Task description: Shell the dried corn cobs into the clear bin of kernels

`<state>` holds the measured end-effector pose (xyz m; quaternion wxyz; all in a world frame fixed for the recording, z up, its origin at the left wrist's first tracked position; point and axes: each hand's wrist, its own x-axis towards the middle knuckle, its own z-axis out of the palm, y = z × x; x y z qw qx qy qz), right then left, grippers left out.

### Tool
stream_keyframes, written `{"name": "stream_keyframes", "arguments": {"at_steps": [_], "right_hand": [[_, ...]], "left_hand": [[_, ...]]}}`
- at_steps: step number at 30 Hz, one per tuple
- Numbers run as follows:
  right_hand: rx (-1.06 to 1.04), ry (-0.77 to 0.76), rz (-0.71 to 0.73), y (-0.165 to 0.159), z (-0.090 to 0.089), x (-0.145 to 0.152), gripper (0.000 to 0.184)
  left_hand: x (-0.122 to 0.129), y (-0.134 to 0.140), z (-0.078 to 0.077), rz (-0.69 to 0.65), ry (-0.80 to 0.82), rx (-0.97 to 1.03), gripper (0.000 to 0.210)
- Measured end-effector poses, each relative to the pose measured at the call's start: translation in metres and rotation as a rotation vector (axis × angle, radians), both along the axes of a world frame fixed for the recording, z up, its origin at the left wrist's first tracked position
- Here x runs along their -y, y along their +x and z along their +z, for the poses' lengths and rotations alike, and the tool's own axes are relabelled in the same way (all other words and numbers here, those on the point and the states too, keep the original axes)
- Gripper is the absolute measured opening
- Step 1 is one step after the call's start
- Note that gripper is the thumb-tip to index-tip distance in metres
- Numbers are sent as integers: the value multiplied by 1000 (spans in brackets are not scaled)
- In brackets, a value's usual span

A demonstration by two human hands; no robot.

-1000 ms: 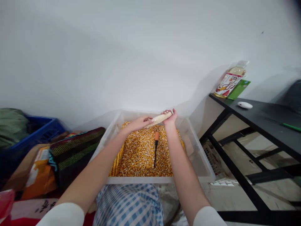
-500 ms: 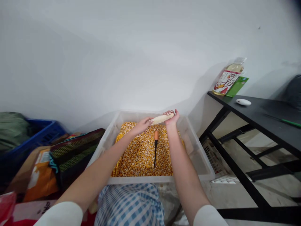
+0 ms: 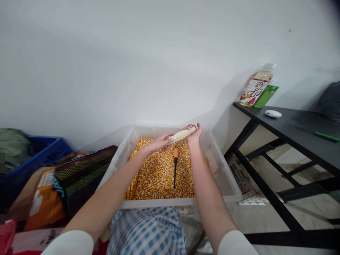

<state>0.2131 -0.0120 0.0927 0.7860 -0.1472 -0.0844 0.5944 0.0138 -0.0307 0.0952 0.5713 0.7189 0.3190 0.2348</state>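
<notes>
Corncob (image 3: 182, 134), pale and bare along the side I can see, is held up on a slant over the far half of a cloudy plastic tub (image 3: 231, 173), its right end the higher. The right hand (image 3: 195, 132) is closed around that upper end, fingers wrapped over it and thumb sticking up. The left hand (image 3: 161, 141) has its fingers partly bent against the lower end; whether they grip it or only rest there, I cannot tell from where I stand. Below, loose yellow kernels (image 3: 159, 173) cover much of the tub floor, and a screwdriver (image 3: 175, 162) with an orange handle lies on them, its tip toward the person. Full yellow corn (image 3: 130, 189) sits against the tub's left side. Blue checked cloth (image 3: 148, 230) shows just below the near rim. Over to the right, a black bench (image 3: 300, 122) carries a labelled bottle (image 3: 255, 88), a green packet (image 3: 267, 95) beside it and a small white object (image 3: 273, 113). To the left are a dark mesh bag (image 3: 85, 173) and a blue crate (image 3: 50, 145).
</notes>
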Motion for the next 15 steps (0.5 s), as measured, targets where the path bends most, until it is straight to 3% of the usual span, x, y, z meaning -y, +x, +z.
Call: {"name": "stream_keyframes", "arguments": {"at_steps": [11, 15], "right_hand": [[-15, 42, 42, 0, -5, -1, 40], [22, 20, 54, -4, -2, 3, 41]], "left_hand": [[-5, -4, 1, -32, 154, -81, 56], [-7, -3, -3, -28, 113, -60, 60]]}}
